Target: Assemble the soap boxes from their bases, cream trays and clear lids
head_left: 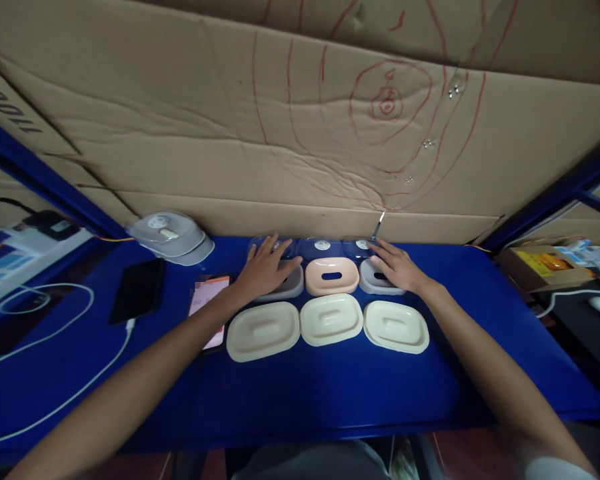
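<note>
Head view looks down on a blue table [330,393] set against a cardboard wall [230,133] marked with red scribbles. Both hands lie flat with the fingers spread, holding nothing. The left hand [266,267] rests palm-down on a grey dish [286,285] at the left end of the back row, fingertips reaching toward the clear lid [280,247] behind it. The right hand [396,265] covers another grey dish [373,280] at the right end of the same row. Between the two stands a peach dish [332,275] with an oval slot in its top, untouched by either hand. Behind the row lie what look like clear lids with round white stickers, though the dim light makes their edges hard to read. Nearer the person, three cream trays [330,320] sit side by side, almost touching. To the left lie a phone with a lit screen [207,300], a dark phone [137,290] with a white cable [55,400], and a stack of grey lids [173,237]. A yellow box [540,263] sits at the far right.
</note>
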`<state>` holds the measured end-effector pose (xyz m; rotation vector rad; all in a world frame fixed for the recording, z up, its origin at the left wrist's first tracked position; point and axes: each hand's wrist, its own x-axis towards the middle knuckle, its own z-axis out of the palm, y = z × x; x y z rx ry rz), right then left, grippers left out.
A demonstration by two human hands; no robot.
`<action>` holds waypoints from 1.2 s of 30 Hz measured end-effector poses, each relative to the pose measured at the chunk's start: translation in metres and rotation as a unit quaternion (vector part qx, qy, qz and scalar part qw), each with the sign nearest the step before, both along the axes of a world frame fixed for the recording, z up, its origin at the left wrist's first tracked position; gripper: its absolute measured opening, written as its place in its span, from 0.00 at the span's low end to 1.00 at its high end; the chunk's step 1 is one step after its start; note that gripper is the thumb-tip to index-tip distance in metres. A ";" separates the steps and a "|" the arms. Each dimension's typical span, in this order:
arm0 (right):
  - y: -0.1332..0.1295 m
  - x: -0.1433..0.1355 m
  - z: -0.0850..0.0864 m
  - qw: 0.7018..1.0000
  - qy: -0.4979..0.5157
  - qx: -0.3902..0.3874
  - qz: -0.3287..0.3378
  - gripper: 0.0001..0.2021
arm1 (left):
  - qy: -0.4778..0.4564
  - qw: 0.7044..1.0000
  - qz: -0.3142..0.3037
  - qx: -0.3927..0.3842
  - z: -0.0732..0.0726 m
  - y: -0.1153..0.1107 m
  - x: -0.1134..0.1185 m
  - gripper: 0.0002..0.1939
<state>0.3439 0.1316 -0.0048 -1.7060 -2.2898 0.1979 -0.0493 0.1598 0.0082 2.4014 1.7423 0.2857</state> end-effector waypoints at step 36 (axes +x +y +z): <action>-0.055 -0.177 0.034 0.941 0.246 0.096 0.212 0.13 | -0.463 0.884 0.058 -0.023 -0.001 -0.138 -0.059 0.50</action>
